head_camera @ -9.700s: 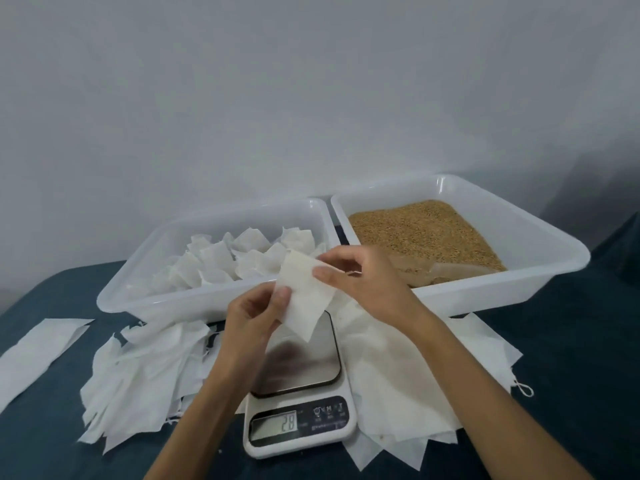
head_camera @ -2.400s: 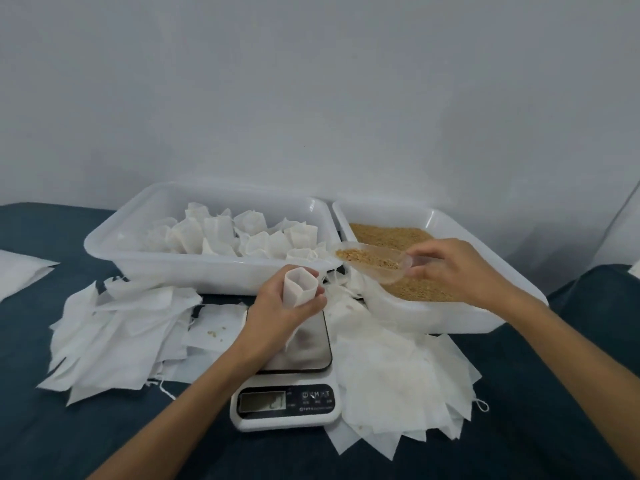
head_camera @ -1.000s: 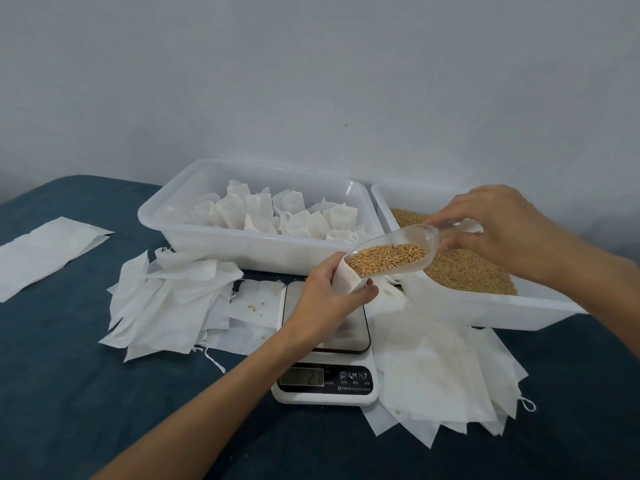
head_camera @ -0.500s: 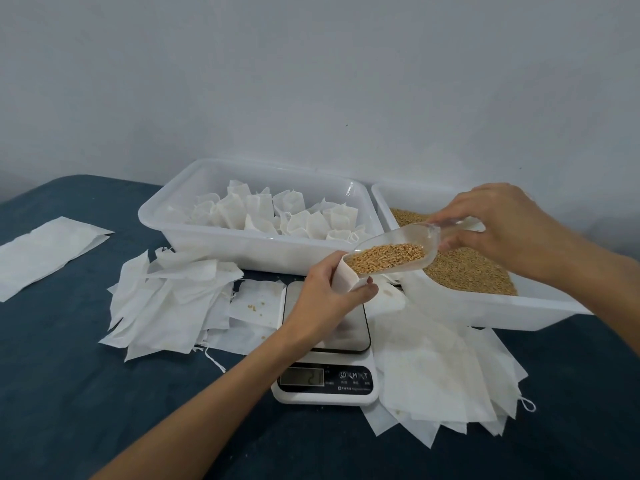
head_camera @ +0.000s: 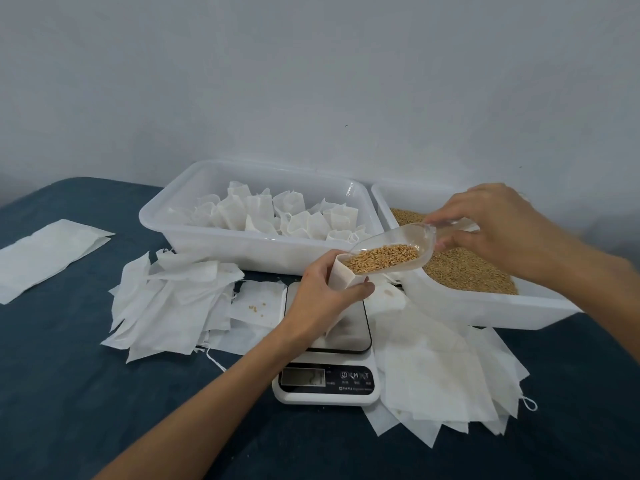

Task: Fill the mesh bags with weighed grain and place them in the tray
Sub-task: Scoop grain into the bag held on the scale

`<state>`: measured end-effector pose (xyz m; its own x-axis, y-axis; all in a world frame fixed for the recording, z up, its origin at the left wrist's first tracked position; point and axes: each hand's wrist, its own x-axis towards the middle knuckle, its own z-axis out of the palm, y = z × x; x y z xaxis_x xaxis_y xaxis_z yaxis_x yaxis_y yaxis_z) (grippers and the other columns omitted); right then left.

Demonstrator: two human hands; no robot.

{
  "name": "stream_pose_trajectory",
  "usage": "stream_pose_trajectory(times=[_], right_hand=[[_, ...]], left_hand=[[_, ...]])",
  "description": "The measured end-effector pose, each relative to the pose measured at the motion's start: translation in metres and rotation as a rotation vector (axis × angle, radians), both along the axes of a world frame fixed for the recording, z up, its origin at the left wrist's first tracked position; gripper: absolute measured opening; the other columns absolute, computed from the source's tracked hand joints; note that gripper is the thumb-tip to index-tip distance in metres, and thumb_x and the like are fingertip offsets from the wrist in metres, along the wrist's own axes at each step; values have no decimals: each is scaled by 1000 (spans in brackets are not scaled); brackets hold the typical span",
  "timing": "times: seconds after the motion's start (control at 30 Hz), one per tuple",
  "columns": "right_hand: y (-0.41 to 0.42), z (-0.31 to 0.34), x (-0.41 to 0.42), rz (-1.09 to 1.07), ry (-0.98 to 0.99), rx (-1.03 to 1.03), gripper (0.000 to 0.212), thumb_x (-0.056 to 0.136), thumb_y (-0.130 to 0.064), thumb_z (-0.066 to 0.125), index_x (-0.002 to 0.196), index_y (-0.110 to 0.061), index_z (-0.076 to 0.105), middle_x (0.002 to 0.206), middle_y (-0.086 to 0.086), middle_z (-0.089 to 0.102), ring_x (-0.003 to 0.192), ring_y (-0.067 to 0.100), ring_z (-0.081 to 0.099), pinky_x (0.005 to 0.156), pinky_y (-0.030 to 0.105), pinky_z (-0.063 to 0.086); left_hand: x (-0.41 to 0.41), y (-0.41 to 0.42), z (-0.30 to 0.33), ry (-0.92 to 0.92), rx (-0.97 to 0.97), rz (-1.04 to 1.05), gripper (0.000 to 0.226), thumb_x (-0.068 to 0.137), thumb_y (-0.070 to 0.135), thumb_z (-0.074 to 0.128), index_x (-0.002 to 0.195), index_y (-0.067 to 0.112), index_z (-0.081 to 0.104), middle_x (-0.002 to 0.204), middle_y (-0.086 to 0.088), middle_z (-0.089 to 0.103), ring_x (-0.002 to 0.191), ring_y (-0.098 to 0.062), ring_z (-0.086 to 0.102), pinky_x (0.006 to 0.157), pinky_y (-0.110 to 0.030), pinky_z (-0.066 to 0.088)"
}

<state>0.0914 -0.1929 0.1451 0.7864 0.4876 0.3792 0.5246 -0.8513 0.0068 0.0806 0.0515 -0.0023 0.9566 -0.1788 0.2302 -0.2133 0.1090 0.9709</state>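
My left hand (head_camera: 320, 299) grips a white mesh bag (head_camera: 343, 277) upright over the digital scale (head_camera: 327, 358), its mouth held wide. My right hand (head_camera: 491, 230) holds the handle of a clear plastic scoop (head_camera: 398, 247) full of golden grain, tilted with its tip resting in the bag's mouth. Behind the scale, a white tray (head_camera: 242, 251) holds several filled bags. To the right, a second white tray (head_camera: 485, 306) holds loose grain (head_camera: 464, 271).
Empty mesh bags lie in a heap left of the scale (head_camera: 173, 306) and in another heap to its right (head_camera: 443, 368). One flat bag (head_camera: 45, 254) lies at the far left on the dark blue table. A pale wall rises close behind the trays.
Since half a second ago the scoop has tipped slightly further into the bag; my hands have barely moved. Earlier, my right hand brought the filled scoop from the grain tray to the bag.
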Motion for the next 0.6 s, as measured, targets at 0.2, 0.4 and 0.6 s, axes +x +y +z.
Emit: stream_pose_trajectory(times=[0.2, 0.4, 0.6], right_hand=[[0, 0, 1, -11, -2, -5, 30, 78, -30, 82, 108, -33, 77, 85, -33, 58, 88, -21, 48, 79, 15, 29], [4, 0, -1, -21, 9, 2, 34, 77, -30, 83, 110, -29, 77, 88, -27, 61, 86, 0, 51, 80, 23, 32], [5, 0, -1, -34, 18, 13, 32, 78, -32, 81, 110, -30, 77, 89, -28, 60, 90, 2, 50, 84, 34, 38]], left_hand=[[0, 0, -1, 11, -2, 2, 33, 86, 12, 84, 115, 20, 70, 104, 2, 77, 93, -11, 71, 85, -28, 56], [0, 3, 0, 16, -31, -27, 36, 84, 14, 85, 115, 19, 70, 104, 0, 78, 95, -13, 71, 85, -24, 56], [2, 3, -1, 18, -33, -38, 39, 79, 20, 86, 115, 22, 71, 102, -1, 78, 96, -14, 72, 84, -22, 55]])
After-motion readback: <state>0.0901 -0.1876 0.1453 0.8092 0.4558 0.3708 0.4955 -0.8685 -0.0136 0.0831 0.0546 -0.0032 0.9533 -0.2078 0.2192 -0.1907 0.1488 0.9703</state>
